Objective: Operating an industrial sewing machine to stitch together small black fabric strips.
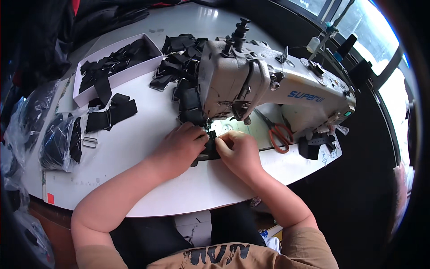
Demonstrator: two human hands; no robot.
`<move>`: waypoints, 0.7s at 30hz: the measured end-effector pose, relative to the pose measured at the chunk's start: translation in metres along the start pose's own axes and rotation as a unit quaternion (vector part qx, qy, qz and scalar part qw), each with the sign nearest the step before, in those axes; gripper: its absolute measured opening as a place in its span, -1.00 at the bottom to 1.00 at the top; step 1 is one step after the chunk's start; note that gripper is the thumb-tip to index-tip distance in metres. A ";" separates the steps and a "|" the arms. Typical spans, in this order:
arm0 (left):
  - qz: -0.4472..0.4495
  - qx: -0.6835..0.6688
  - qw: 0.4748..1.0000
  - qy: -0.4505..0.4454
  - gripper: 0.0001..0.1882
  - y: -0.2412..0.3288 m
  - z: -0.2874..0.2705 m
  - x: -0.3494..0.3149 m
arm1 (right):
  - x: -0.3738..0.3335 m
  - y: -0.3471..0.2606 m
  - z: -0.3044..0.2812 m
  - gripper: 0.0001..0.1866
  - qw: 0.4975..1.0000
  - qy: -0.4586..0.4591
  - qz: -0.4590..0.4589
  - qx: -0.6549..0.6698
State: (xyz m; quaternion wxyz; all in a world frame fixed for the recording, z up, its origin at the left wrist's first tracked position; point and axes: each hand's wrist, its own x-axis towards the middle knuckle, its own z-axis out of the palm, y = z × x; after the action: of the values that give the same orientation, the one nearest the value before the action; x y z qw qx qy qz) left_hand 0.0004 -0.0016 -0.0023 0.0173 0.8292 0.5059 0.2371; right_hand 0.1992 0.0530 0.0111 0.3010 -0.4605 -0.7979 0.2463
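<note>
A black strap piece [210, 145] is pinched between the left hand [181, 145] and right hand [237, 150] under the sewing machine [251, 85] on the worktop [148, 134].

The sewing machine [251, 85] blocks the way behind the needle. Left of it, black strap pieces [109, 112] and a metal buckle [90, 142] scatter the tabletop [148, 130]; orange-handled scissors [278, 134] lie right. Nearer the machine's front edge, bare tabletop gives room.

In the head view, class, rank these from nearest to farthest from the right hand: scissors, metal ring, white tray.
From the right hand:
1. Scissors, just to its right, on the machine bed.
2. Metal ring, far left on the table.
3. White tray, back left.
</note>
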 end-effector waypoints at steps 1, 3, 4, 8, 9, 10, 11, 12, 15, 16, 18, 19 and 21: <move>0.004 0.003 1.000 0.002 -0.68 0.000 -0.001 0.000 | 0.000 0.001 0.000 -0.82 1.000 -0.003 -0.001 -0.002; 0.007 0.006 1.000 0.004 -0.67 0.000 -0.001 -0.001 | 0.001 0.002 0.001 -0.82 1.000 0.003 -0.003 0.002; 0.005 0.005 1.000 0.003 -0.67 0.001 -0.002 -0.001 | 0.001 0.001 0.001 -0.82 1.000 0.001 -0.003 0.002; 0.019 0.017 1.000 -0.002 -0.67 0.002 -0.004 0.000 | 0.000 0.000 -0.002 -0.82 1.000 -0.007 0.011 0.020; 0.020 0.017 1.000 -0.002 -0.67 0.001 -0.004 0.000 | 0.000 0.000 -0.002 -0.82 0.999 -0.006 0.016 0.028; 0.017 0.014 1.000 -0.005 -0.67 0.000 -0.004 0.000 | 0.000 0.000 -0.002 -0.82 0.999 -0.004 0.016 0.028; 0.014 0.011 1.000 -0.007 -0.67 -0.001 -0.004 0.000 | 0.000 0.000 -0.001 -0.82 0.999 -0.004 0.013 0.030; 0.016 0.010 1.000 -0.006 -0.67 -0.001 -0.005 0.000 | 0.000 0.001 -0.001 -0.82 0.999 -0.004 0.010 0.032; 0.012 0.012 1.000 -0.021 -0.66 0.001 -0.008 -0.001 | 0.000 0.000 -0.002 -0.83 0.999 -0.006 0.006 0.031; 0.010 0.017 1.000 -0.017 -0.65 0.002 -0.007 -0.002 | -0.001 -0.001 -0.001 -0.83 0.999 -0.005 0.006 0.031; 0.010 0.021 1.000 -0.011 -0.64 0.002 -0.007 -0.002 | -0.006 -0.002 -0.001 -0.83 0.998 0.016 -0.053 -0.013; 0.017 0.024 1.000 -0.011 -0.62 0.002 -0.007 -0.002 | -0.008 -0.002 -0.001 -0.83 0.998 0.017 -0.053 -0.014; 0.020 0.029 0.999 -0.013 -0.61 0.001 -0.007 -0.003 | -0.012 0.000 0.002 -0.78 0.994 0.022 -0.097 -0.051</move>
State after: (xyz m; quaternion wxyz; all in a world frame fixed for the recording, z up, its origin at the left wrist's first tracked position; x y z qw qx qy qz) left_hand -0.0032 -0.0057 0.0031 -0.0051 0.8422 0.4958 0.2116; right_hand 0.2021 0.0419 0.0064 0.3167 -0.4007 -0.8438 0.1646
